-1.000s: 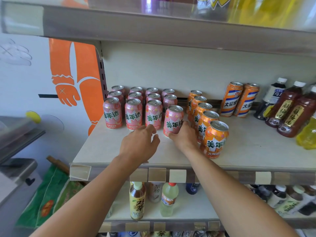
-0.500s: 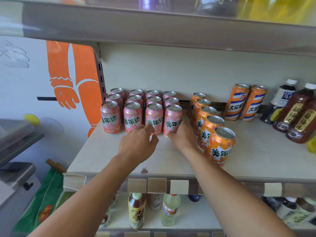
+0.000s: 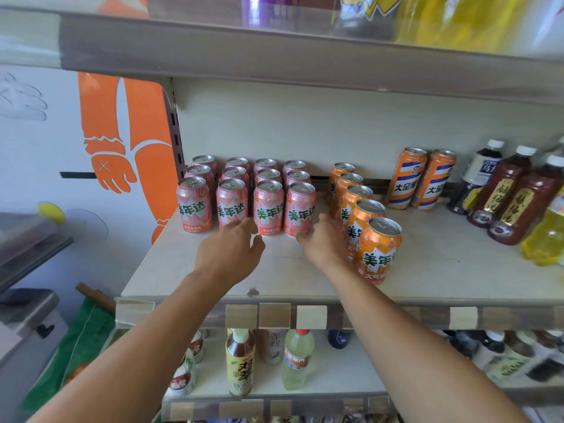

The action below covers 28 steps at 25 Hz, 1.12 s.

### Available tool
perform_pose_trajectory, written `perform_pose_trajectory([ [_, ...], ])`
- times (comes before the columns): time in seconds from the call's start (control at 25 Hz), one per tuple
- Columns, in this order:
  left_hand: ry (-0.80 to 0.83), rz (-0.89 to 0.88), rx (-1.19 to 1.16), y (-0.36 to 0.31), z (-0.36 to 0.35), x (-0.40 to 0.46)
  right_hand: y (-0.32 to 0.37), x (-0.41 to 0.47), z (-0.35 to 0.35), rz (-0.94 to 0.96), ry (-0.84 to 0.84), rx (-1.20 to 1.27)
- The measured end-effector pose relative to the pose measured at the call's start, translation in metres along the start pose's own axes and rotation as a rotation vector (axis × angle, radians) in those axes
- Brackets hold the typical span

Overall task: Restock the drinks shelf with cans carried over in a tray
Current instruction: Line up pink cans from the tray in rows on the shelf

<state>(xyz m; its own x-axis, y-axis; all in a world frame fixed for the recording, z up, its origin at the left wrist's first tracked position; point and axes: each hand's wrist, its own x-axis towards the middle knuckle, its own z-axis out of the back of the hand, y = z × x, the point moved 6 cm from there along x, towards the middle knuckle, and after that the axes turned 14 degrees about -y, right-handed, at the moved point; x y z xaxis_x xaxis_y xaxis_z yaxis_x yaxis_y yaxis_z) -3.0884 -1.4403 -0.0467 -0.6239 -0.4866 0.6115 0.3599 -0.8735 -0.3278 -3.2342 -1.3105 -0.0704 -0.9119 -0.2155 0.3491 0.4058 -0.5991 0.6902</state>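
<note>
Several pink cans (image 3: pixel 268 209) stand in neat rows at the back left of the drinks shelf (image 3: pixel 283 279). My left hand (image 3: pixel 229 254) hovers just in front of the front row, fingers relaxed, holding nothing. My right hand (image 3: pixel 322 244) reaches at the base of the front right pink can (image 3: pixel 299 209), fingers loose beside it; I cannot tell if they touch. A column of orange cans (image 3: pixel 380 250) runs forward on the right of my right hand. No tray is in view.
Two tall orange-and-blue cans (image 3: pixel 421 178) and dark bottles (image 3: pixel 503 190) stand at the back right, a yellow bottle (image 3: pixel 546 236) at the right edge. An upper shelf (image 3: pixel 274 56) overhangs. Bottles (image 3: pixel 239 361) fill the shelf below. A grey counter (image 3: pixel 27 300) stands at left.
The front right pink can has been pushed back into line with the front row. Both hands have come off the cans and drawn slightly back.
</note>
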Motion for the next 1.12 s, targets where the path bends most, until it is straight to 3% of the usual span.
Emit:
perform_pose_trajectory([
  [0.24,-0.051,-0.011,-0.065,-0.017,0.025,-0.022,0.022,-0.049,0.049,0.149,-0.040,0.043],
  [0.44,-0.162,-0.126,-0.184,-0.071,0.057,-0.043,0.028,-0.085,0.110,0.257,-0.166,0.063],
  [0.68,-0.167,-0.225,-0.314,-0.136,0.071,-0.061,0.002,-0.110,0.183,0.220,-0.337,0.058],
  [0.92,-0.059,-0.348,-0.387,-0.199,0.050,-0.077,-0.047,-0.129,0.249,0.223,-0.427,-0.145],
  [1.12,0.016,-0.467,-0.483,-0.272,0.024,-0.107,-0.116,-0.153,0.299,0.107,-0.458,-0.282],
])
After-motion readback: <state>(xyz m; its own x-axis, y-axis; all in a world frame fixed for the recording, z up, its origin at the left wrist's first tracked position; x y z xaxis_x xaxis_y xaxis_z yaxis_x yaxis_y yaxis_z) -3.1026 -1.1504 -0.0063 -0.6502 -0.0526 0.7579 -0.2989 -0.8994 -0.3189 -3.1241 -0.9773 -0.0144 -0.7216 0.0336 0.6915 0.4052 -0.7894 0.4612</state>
